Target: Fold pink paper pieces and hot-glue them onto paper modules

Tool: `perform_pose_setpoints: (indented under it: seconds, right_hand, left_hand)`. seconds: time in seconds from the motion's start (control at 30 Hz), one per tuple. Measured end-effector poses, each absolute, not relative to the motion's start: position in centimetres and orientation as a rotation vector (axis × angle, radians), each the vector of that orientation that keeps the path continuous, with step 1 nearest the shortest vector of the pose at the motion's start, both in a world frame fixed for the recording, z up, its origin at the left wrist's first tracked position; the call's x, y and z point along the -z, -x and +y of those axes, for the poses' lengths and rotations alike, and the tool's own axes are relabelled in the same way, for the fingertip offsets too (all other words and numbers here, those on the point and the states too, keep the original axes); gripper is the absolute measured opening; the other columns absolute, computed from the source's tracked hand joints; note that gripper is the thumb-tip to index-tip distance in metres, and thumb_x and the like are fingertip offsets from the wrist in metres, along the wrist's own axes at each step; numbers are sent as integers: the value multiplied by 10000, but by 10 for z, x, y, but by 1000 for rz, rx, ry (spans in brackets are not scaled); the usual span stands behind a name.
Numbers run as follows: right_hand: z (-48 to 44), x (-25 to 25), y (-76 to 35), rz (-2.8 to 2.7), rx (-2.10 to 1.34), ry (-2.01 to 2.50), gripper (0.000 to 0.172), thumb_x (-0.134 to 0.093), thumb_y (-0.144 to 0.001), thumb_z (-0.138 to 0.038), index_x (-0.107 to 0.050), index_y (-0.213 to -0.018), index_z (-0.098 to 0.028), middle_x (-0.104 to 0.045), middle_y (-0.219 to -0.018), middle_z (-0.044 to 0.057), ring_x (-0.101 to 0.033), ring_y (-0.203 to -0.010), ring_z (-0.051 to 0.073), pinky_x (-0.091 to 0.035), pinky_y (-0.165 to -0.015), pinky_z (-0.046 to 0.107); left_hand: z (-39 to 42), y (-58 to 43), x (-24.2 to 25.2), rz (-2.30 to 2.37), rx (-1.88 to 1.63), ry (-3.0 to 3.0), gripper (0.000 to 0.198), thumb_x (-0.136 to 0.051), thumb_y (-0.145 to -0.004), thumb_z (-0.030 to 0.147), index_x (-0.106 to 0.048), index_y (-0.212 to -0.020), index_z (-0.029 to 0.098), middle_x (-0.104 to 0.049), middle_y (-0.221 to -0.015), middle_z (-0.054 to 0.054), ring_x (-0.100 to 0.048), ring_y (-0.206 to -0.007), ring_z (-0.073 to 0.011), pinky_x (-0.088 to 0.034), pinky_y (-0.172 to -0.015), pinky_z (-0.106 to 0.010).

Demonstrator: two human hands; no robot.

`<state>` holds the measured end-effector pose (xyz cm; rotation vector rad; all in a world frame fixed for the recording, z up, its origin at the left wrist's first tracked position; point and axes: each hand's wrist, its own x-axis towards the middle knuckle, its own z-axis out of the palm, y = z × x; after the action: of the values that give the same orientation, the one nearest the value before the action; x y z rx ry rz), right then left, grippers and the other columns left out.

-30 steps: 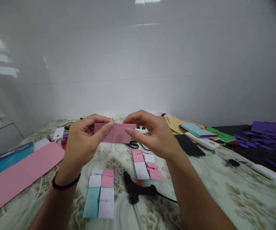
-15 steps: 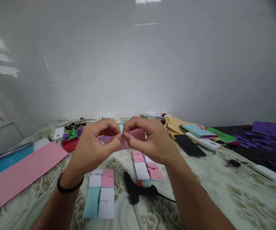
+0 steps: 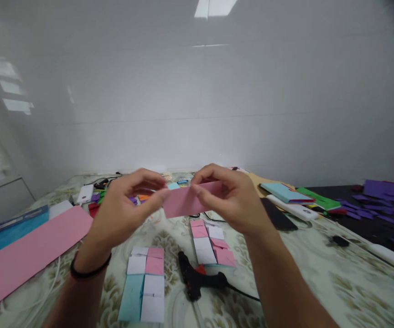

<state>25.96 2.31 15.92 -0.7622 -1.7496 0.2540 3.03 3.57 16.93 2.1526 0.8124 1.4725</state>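
Note:
A plain pink paper strip (image 3: 178, 203) is held up above the table. My right hand (image 3: 226, 196) pinches it near its middle, between thumb and fingers. At the strip's left end is my left hand (image 3: 125, 202), wearing a dark wristband, its thumb and fingertips slightly apart. The thumb tip overlaps the strip's edge. Below lie two panels of folded paper squares: a white, pink and light-blue one (image 3: 144, 284) on the left, and a pink and white one (image 3: 210, 243) on the right. Between them rests a black glue gun (image 3: 199, 275).
Long pink sheets (image 3: 33, 255) lie at left over a blue package (image 3: 12, 232). At right are a black phone (image 3: 279, 215), a white power strip (image 3: 292, 208) and light-blue paper (image 3: 282, 192). Purple paper pieces (image 3: 385, 200) cover a dark surface. A white wall (image 3: 197, 91) stands behind.
My hands have drawn apart from their joint pinch at the strip's middle. The strip has shifted right with my right hand; my left hand has moved to its left end. The view has tilted up slightly.

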Motion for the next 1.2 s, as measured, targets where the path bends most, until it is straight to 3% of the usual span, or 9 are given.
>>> perform_pose_setpoints:
  seconds: [0.17,0.4,0.63,0.73,0.83,0.9,1.03,1.2]
  right_hand:
    - [24,-157,-247,-1814,-319,709,51,-665,-874,-176,-686,-841,-209,-711,-794,-8,-634,-729,143,-476,-673,268]
    - [26,-159,-254,-1839,-347,699,74,-651,-814,-136,-673,-802,-206,-686,-752,-14,-608,-705,142,-490,-677,281]
    - [30,-158,-274,-1741,-367,718,69,-688,-856,-152,-665,-809,-197,-663,-751,-9,-605,-689,130,-515,-676,279]
    - [29,-158,-275,-1703,-383,667,41,-703,-900,-197,-664,-901,-210,-673,-853,6,-643,-781,144,-544,-739,288]
    - [29,-157,-264,-1738,-519,637,285,-754,-910,-290,-621,-1158,-248,-699,-1007,26,-678,-904,168,-568,-781,299]
    - [31,-155,-256,-1714,-622,656,371,-765,-911,-344,-595,-1228,-253,-711,-1018,31,-683,-904,166,-566,-762,287]
    - [35,-152,-247,-1661,-611,654,151,-750,-919,-330,-681,-983,-212,-707,-907,14,-657,-824,137,-523,-721,255]
    - [31,-153,-249,-1722,-561,679,104,-730,-920,-276,-711,-858,-194,-710,-823,-4,-619,-728,114,-484,-667,241]
  left_hand:
    - [31,-55,-163,776,-1437,-2291,91,-725,-914,195,-798,-881,237,-814,-851,10,-750,-792,-151,-585,-744,-240]
    - [29,-50,-164,814,-1518,-2328,128,-722,-857,143,-776,-781,230,-799,-771,26,-714,-706,-154,-551,-687,-255]
    - [40,-27,-166,958,-1660,-2174,121,-717,-856,190,-735,-744,230,-733,-723,36,-663,-701,-151,-503,-658,-248]
    - [45,-25,-164,990,-1722,-2022,130,-711,-894,250,-734,-768,230,-728,-736,33,-637,-671,-143,-485,-621,-244]
    - [46,-31,-163,958,-1743,-1939,115,-707,-903,281,-742,-810,224,-742,-761,22,-632,-655,-143,-478,-596,-246]
    - [45,-37,-163,931,-1701,-1987,106,-705,-892,265,-744,-806,217,-754,-772,12,-653,-690,-155,-495,-626,-256]
    - [40,-46,-163,877,-1541,-2125,94,-712,-865,227,-755,-783,215,-762,-777,4,-684,-763,-175,-530,-728,-281]
    - [37,-48,-162,849,-1475,-2139,61,-715,-867,213,-743,-813,212,-757,-830,18,-688,-844,-158,-524,-819,-264]
